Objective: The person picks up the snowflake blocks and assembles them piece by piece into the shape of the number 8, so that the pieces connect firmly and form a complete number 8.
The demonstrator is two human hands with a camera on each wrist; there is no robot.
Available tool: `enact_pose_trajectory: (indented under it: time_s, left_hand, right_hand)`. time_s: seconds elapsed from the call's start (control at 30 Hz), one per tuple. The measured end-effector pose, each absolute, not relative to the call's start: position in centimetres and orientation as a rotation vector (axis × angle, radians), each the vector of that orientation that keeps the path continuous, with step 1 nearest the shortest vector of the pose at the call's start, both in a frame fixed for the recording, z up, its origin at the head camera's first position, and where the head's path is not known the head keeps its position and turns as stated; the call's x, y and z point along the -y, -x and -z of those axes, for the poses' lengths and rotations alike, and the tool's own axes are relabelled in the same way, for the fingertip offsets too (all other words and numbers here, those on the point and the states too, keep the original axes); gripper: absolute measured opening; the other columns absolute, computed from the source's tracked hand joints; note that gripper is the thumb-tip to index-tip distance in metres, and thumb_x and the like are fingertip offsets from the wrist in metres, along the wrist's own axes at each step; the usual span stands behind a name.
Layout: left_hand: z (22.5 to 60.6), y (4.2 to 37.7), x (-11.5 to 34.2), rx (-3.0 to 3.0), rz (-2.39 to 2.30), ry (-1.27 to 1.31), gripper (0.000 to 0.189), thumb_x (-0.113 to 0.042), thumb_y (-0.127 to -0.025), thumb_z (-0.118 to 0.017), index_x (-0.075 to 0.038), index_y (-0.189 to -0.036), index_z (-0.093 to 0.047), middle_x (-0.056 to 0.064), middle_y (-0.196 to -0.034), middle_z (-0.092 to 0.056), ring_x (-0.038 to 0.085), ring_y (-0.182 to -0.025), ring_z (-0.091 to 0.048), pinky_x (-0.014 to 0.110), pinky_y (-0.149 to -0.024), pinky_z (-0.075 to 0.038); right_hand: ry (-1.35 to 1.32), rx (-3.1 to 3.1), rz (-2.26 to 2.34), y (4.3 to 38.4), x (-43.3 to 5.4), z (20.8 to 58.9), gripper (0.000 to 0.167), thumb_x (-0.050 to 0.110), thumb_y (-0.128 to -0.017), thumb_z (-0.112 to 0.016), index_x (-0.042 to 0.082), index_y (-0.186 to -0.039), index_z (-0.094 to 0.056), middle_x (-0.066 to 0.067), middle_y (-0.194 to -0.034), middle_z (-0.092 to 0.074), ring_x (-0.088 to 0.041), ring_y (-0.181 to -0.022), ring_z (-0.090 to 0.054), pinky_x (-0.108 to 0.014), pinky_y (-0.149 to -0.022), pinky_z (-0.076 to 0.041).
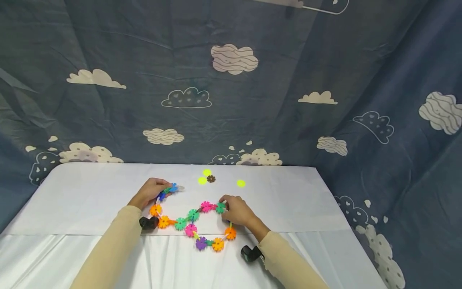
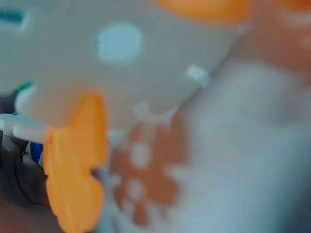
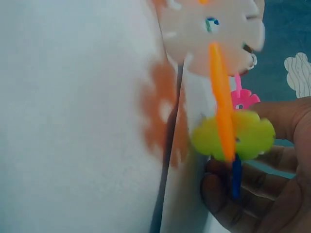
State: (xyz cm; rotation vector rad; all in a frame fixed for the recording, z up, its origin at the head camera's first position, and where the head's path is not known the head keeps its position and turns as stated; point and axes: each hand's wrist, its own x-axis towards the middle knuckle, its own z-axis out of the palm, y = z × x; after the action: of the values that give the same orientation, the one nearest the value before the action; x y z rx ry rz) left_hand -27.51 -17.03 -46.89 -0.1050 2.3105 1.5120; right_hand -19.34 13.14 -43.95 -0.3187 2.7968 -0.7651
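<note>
A chain of notched interlocking plastic flower discs (image 1: 193, 215) in several colours lies across the white table, its right part bent into a loop. My left hand (image 1: 150, 192) grips the chain's upper left end, by the blue discs (image 1: 174, 187); a clear disc sticks out past them. My right hand (image 1: 238, 210) holds the loop's right side, beside a green disc (image 1: 220, 207). In the right wrist view, its fingers curl round a blue disc (image 3: 236, 179) joined to a yellow-green disc (image 3: 255, 138). An orange disc (image 2: 75, 184) fills the left wrist view's foreground, before blurred pale discs.
Yellow discs (image 1: 241, 183) and one brown disc (image 1: 211, 179) lie loose at the table's back. Behind stands a dark curtain (image 1: 252, 120) with cloud prints. A fold line crosses the white tablecloth (image 1: 72, 200). Black wrist cameras (image 1: 249, 253) hang near both sleeves.
</note>
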Motion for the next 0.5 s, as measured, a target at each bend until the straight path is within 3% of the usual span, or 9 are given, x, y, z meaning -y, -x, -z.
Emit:
enact_pose_trajectory:
  time_s: [0.17, 0.5]
  left_hand:
    - [47.0, 27.6, 17.0, -2.286, -1.534, 0.12, 0.026, -0.021, -0.098, -0.058, 0.003, -0.106, -0.064, 0.011, -0.1, -0.066, 0.014, -0.082, -0.062, 0.03, -0.083, -0.05]
    - [47.0, 27.5, 16.9, -2.321, -1.49, 0.182, 0.031, -0.024, -0.098, -0.057, 0.002, -0.114, -0.063, 0.017, -0.118, -0.057, 0.026, -0.102, -0.05, 0.04, -0.096, -0.042]
  right_hand:
    - [0.348, -2.813, 0.801, 20.3, -13.0, 43.8, 0.038, 0.004, -0.077, -0.07, 0.007, -0.114, -0.066, -0.001, -0.08, -0.055, -0.017, -0.07, -0.048, -0.029, -0.06, -0.042]
    - [0.382, -2.821, 0.773, 23.6, -12.1, 43.3, 0.036, 0.004, -0.079, -0.069, 0.012, -0.114, -0.07, 0.001, -0.081, -0.056, -0.018, -0.076, -0.048, -0.028, -0.062, -0.042]
